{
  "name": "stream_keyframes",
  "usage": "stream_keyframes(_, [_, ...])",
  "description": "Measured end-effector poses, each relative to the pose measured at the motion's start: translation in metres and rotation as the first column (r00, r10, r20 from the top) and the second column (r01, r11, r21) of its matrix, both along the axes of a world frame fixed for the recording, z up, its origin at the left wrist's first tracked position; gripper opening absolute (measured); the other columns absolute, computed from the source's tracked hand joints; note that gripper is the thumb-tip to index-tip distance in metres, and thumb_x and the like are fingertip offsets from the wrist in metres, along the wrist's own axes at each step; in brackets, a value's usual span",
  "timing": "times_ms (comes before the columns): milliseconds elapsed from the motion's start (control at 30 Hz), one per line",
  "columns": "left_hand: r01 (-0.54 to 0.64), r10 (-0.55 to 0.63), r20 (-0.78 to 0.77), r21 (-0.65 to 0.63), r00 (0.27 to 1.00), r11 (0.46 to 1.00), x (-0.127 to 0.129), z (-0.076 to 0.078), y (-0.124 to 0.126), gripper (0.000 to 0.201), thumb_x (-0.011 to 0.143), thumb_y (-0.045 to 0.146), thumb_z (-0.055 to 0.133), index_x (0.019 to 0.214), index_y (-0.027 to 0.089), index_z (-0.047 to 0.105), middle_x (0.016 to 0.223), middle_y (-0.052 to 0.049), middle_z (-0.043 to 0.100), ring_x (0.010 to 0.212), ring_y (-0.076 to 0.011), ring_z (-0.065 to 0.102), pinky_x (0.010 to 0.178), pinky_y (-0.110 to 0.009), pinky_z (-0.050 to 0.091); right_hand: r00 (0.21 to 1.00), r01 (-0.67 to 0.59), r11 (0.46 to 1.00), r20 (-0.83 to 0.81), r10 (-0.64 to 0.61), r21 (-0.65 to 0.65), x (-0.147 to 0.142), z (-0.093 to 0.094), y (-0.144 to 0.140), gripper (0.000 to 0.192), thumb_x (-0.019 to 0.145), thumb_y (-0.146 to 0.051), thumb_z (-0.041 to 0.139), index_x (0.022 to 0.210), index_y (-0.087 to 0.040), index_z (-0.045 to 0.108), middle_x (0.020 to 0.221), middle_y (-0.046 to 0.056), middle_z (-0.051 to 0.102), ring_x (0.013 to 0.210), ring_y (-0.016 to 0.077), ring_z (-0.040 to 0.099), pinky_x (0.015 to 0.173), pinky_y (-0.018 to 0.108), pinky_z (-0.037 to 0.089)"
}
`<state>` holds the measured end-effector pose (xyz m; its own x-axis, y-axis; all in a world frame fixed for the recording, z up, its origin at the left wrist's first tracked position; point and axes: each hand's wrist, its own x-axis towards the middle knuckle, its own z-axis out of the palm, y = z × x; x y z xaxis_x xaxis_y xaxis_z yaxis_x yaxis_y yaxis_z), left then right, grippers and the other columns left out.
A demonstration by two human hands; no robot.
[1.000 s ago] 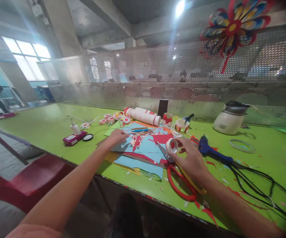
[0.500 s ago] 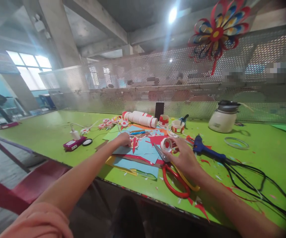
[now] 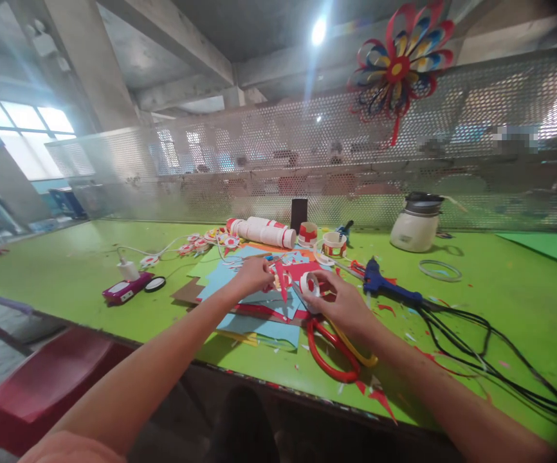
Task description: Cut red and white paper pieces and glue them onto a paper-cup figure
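My left hand (image 3: pixel 252 275) pinches a red and white paper cutout (image 3: pixel 281 280) just above the pile of blue and red paper sheets (image 3: pixel 259 302). A white tape roll (image 3: pixel 310 283) sits in the fingers of my right hand (image 3: pixel 343 307), over the right edge of the pile. Large scissors with red and yellow handles (image 3: pixel 332 350) lie on the green table (image 3: pixel 90 270) directly under my right wrist.
A blue glue gun (image 3: pixel 385 286) with black cables (image 3: pixel 481 357) lies to the right. Behind the pile are a white and red paper roll (image 3: pixel 263 231), tape cups (image 3: pixel 334 244), a black phone (image 3: pixel 298 215), a white pot (image 3: pixel 413 224). A pink device (image 3: pixel 125 288) is left; a paper flower (image 3: pixel 397 61) hangs on the mesh.
My left hand slid right across the paper pile and lifted the red and white cutout. My right hand kept the tape roll and drew closer to the left hand.
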<state>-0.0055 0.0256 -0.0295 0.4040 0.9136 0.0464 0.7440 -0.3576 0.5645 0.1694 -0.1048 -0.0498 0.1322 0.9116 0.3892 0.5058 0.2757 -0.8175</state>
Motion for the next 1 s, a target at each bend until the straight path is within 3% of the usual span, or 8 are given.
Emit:
stream_keyframes(267, [-0.010,0.008,0.249,0.007,0.969,1.000,0.029,-0.021,-0.004,0.007,0.059,0.018,0.052,0.052,0.017,0.051,0.043,0.002,0.054,0.048,-0.0129,0.055,0.050,-0.022,0.036,0.955,-0.080,0.992,-0.294,0.047,-0.100,0.008,0.007,0.001,0.043,0.069,-0.037,0.069,0.105,-0.016,0.059,0.105,0.011,0.066,0.088,0.0231,0.064,0.075,0.037,0.053])
stream_keyframes(400, [0.016,0.020,0.386,-0.089,0.922,0.996,0.036,-0.029,-0.004,0.008,0.058,0.016,0.051,0.051,0.017,0.049,0.042,0.002,0.052,0.045,-0.0123,0.053,0.049,-0.022,0.038,0.904,-0.102,0.988,-0.426,0.044,-0.113,0.020,0.010,0.003,0.044,0.068,-0.039,0.070,0.105,-0.017,0.061,0.105,0.011,0.066,0.084,0.0218,0.064,0.069,0.036,0.053])
stream_keyframes(700, [0.215,0.088,0.678,-0.350,0.730,0.912,0.036,-0.027,-0.028,0.014,0.065,0.019,0.059,0.060,0.016,0.046,0.056,0.001,0.054,0.049,-0.0098,0.053,0.048,-0.023,0.046,0.899,-0.051,0.990,-0.437,-0.012,-0.133,0.046,0.010,0.010,0.040,0.073,-0.039,0.068,0.108,-0.020,0.063,0.115,0.008,0.063,0.099,0.0223,0.059,0.079,0.036,0.048])
stream_keyframes(833, [0.317,0.206,0.777,-0.463,0.595,0.828,0.033,-0.025,-0.033,0.019,0.064,0.018,0.067,0.063,0.015,0.049,0.059,0.001,0.053,0.051,-0.0096,0.053,0.049,-0.024,0.047,0.941,-0.023,0.987,-0.336,-0.032,-0.158,0.035,0.012,0.007,0.042,0.072,-0.040,0.068,0.108,-0.019,0.062,0.111,0.009,0.065,0.098,0.0231,0.060,0.083,0.039,0.048])
stream_keyframes(933, [0.332,0.238,0.786,-0.485,0.570,0.809,0.034,-0.025,-0.035,0.021,0.064,0.018,0.070,0.063,0.014,0.049,0.057,0.002,0.051,0.048,-0.0073,0.050,0.050,-0.024,0.049,0.995,0.063,0.994,-0.071,-0.069,-0.086,0.026,0.013,0.004,0.044,0.074,-0.042,0.065,0.110,-0.017,0.060,0.104,0.009,0.066,0.091,0.0221,0.061,0.081,0.039,0.049])
stream_keyframes(1000, [0.346,0.238,0.789,-0.490,0.567,0.800,0.034,-0.026,-0.037,0.021,0.065,0.019,0.071,0.067,0.014,0.051,0.058,0.002,0.053,0.048,-0.0073,0.052,0.053,-0.025,0.050,0.978,0.145,0.989,0.144,-0.147,0.025,0.021,0.013,0.002,0.043,0.075,-0.042,0.065,0.109,-0.017,0.060,0.101,0.009,0.065,0.085,0.0209,0.061,0.078,0.039,0.049])
